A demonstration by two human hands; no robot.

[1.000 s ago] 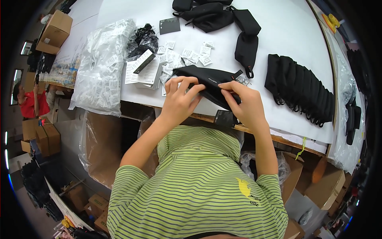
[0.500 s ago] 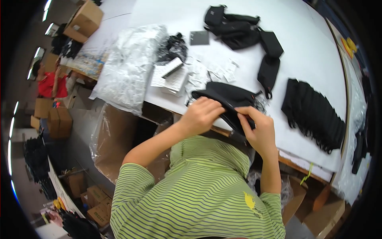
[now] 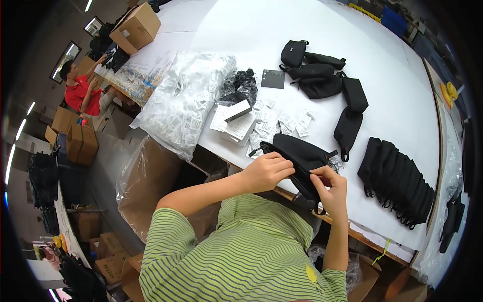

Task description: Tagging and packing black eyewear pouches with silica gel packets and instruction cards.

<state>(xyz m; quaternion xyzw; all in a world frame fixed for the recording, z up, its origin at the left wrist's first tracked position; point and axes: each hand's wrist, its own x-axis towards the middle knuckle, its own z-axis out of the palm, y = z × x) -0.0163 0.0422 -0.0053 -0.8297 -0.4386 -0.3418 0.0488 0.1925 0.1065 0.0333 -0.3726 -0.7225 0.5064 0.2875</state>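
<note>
Both my hands hold a black fabric pouch [image 3: 302, 156] at the near edge of the white table [image 3: 402, 100]. My left hand [image 3: 266, 171] grips its near left side, fingers curled over the edge. My right hand [image 3: 329, 186] pinches the pouch's lower right corner. Small white packets [image 3: 282, 121] lie scattered just beyond the pouch, beside a stack of white paper leaflets [image 3: 232, 121].
A row of black pouches [image 3: 397, 186] lies at the right, more black pouches [image 3: 327, 80] farther back. A large clear bag of packets [image 3: 183, 103] sits at the left, a cardboard box [image 3: 136, 27] beyond it. A person in a red shirt [image 3: 83, 90] sits far left.
The view has shifted as my head moved. My hands have stayed on the black pouch, working along its near edge; the right hand has slid lower on it.
</note>
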